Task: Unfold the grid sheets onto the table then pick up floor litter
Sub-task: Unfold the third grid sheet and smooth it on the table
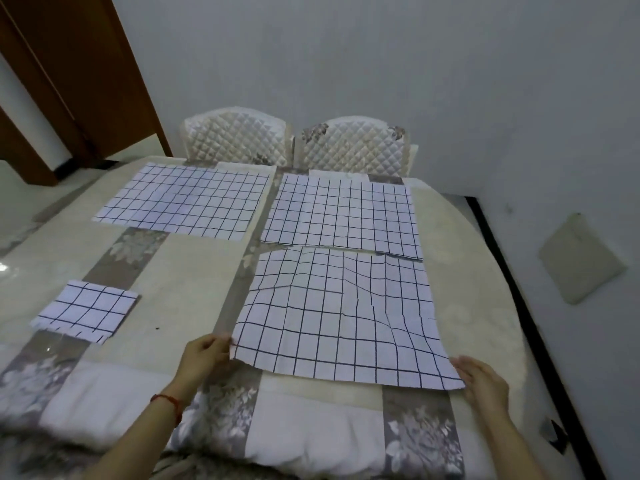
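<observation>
The near grid sheet [341, 317] lies creased and unfolded at lower centre-right of the frame on the table [194, 271]. The left hand [204, 358] pinches its lower-left corner; the right hand [483, 382] rests at its lower-right corner, fingers loosely spread. Two flat sheets [187, 200] [343, 213] lie above, and a folded sheet [86, 311] lies at left. Two quilted chairs [239, 136] stand beyond.

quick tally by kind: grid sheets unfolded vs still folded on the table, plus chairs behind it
Unfolded white grid sheets with dark lines: 3 (far left, far right, near one held at its corners by both hands)
Folded grid sheet: 1
Cream quilted chairs: 2 ()
Total: 6
</observation>
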